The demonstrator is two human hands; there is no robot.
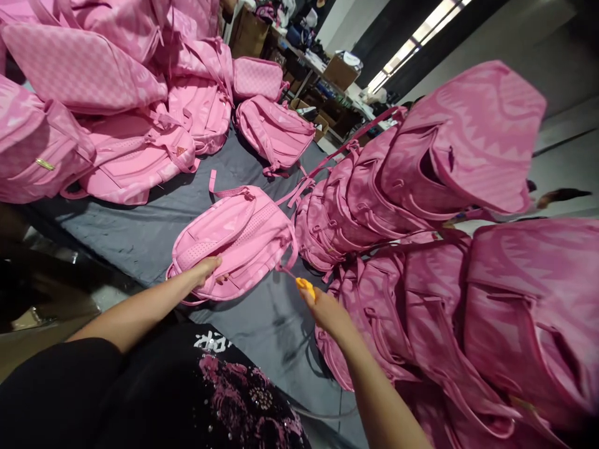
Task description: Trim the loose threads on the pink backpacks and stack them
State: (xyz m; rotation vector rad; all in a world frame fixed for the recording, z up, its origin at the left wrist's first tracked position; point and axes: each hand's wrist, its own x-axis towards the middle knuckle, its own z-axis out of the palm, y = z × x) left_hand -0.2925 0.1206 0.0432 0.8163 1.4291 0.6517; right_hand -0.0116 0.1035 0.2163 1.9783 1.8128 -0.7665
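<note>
A pink backpack point(238, 240) lies on the grey-covered table with its padded back and straps facing up. My left hand point(206, 269) grips it near its lower left, thumb on top and some fingers hidden by the fabric. To the right of the backpack, my right hand point(321, 304) is closed around a small yellow tool point(306, 287), whose exact kind I cannot make out. A thin pink strap end point(286, 270) runs from the backpack toward the tool; whether they touch is unclear.
Stacked pink backpacks point(412, 174) rise close on my right, with another row point(435, 312) nearer to me. More pink bags point(131, 149) are heaped at the far left. A small pink bag point(276, 132) sits behind. Cluttered shelving and a cardboard box point(340, 72) stand beyond.
</note>
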